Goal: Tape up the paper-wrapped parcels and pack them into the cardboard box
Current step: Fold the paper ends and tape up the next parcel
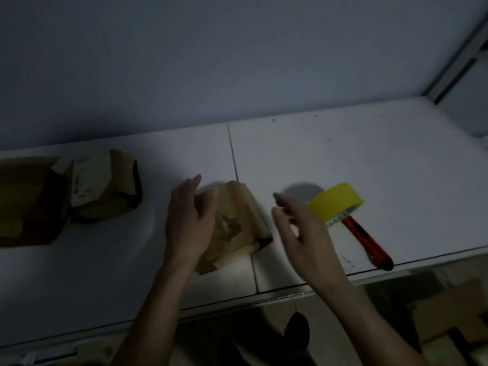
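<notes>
Head view: a dim scene is seen from above, with a white bench (343,159) set against a pale wall.
Parcel in work: a paper-wrapped parcel (237,223) is laid on the bench near the middle, close to the near edge, across a seam between two bench panels; its brown paper is loosely folded and a dark mark is seen on its top.
Left hand (188,220): it is rested against the left side of the parcel, fingers straight and pointed away, the thumb laid over the parcel's top; no gripping curl is shown.
Right hand (303,228): it is held just right of the parcel, apart from it, with fingers spread and relaxed and nothing held; some motion blur is present.
Tape: a yellow tape roll (335,202) is set on edge on the bench just beyond the right hand, partly hidden by it.
Knife: a red utility knife (367,241) is laid on the bench right of the hand, one end under the tape roll, the other end near the bench's near edge.
Second parcel: another wrapped parcel (105,186) is placed far left on the bench, a pale printed label on its top.
Box: an open cardboard box (26,202) is placed at the left edge, touching the second parcel; its inside is too dark to be read.
</notes>
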